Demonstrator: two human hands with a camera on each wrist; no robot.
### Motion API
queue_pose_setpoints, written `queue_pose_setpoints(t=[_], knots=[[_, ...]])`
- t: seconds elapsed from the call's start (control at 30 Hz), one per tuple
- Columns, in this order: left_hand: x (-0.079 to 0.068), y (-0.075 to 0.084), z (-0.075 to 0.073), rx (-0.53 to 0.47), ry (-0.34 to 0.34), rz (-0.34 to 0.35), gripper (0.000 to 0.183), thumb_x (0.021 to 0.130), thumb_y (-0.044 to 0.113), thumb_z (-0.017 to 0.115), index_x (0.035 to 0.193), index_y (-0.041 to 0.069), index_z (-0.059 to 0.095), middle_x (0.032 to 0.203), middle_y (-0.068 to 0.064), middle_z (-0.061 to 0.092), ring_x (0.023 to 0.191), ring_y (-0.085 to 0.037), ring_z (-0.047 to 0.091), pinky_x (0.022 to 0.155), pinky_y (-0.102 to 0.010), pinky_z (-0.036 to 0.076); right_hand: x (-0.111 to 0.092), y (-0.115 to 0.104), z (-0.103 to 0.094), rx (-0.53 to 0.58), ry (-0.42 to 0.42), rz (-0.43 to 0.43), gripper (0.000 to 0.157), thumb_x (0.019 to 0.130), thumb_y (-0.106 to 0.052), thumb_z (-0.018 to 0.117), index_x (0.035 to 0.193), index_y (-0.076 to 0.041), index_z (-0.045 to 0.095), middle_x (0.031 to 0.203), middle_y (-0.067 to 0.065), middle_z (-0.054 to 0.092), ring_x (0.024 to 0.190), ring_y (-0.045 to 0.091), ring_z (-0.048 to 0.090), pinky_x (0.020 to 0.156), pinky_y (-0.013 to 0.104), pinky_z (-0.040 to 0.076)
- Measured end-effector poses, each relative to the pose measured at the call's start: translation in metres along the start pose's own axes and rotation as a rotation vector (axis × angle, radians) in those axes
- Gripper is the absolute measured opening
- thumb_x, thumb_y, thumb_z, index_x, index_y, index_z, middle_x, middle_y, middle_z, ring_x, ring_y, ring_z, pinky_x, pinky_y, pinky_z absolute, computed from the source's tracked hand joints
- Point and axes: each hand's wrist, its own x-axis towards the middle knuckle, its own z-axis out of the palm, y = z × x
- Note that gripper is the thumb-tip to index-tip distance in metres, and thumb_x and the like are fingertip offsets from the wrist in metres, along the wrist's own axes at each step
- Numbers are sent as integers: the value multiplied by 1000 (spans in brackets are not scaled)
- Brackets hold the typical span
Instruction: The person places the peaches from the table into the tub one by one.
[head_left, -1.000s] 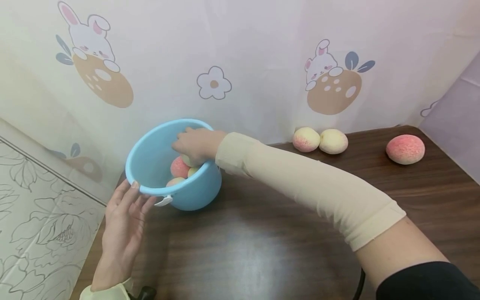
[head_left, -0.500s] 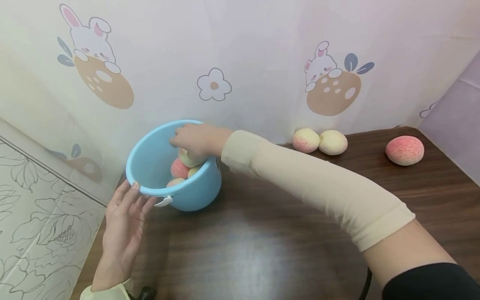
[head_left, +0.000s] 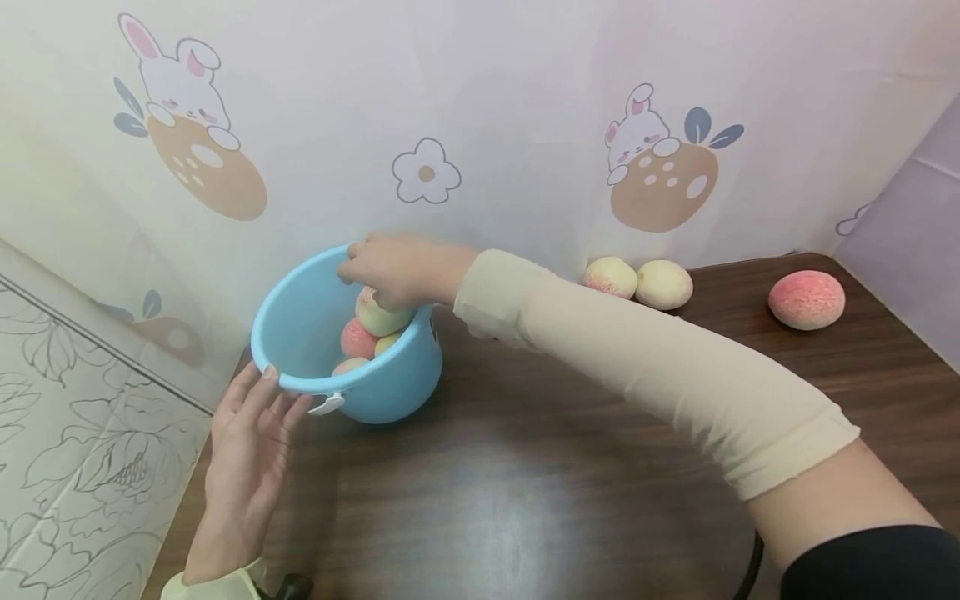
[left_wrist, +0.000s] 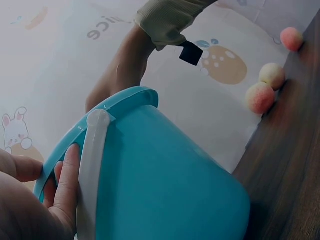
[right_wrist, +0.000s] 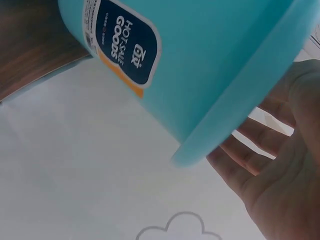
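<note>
A light blue bucket (head_left: 390, 400) stands at the left of the wooden table. My left hand (head_left: 247, 450) holds its near-left rim, thumb on top and fingers underneath, beside the white handle (left_wrist: 92, 165). Inside lie several peaches: a pale one (head_left: 384, 317) on top, a pink one (head_left: 357, 340) below it, and others partly hidden by the wall. Above the far-right rim is my right hand (head_left: 405, 271), just over the pale peach. Its fingers (right_wrist: 245, 157) look loosely extended in the right wrist view, and no peach shows in them.
Two pale peaches touch each other, the left one (head_left: 611, 277) and the right one (head_left: 664, 284), at the table's back edge. A redder peach (head_left: 807, 300) lies at the far right corner. A patterned curtain (head_left: 517, 108) hangs right behind the bucket.
My right hand has risen and shifted slightly right, out of the bucket, and the pale peach under it shows more fully. The left hand stays at the rim.
</note>
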Motion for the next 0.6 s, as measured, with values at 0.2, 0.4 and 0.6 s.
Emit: queue_pose_setpoints(t=[0.2, 0.4, 0.6], knots=[[1, -1, 1, 3, -5, 17, 57, 108, 14, 57, 157, 9, 30, 156, -9, 36, 114, -11, 70, 96, -23, 63, -19, 11, -6, 40, 39, 29, 46, 103, -12, 57, 148, -18, 54, 142, 3, 58, 127, 21, 51, 104, 32, 56], [2, -1, 0, -4, -17, 20, 59, 108, 13, 57, 159, 8, 27, 157, -10, 35, 116, -11, 70, 97, -24, 63, -37, 26, -7, 70, 102, 29, 44, 102, -10, 59, 145, -15, 56, 143, 6, 58, 128, 23, 50, 108, 34, 55], [2, -2, -1, -15, -7, 7, 60, 108, 13, 56, 159, 8, 25, 157, -9, 34, 119, -12, 69, 97, -23, 63, -46, 37, -2, 42, 133, 28, 43, 102, -11, 59, 145, -14, 56, 141, 7, 60, 127, 24, 52, 109, 36, 55]])
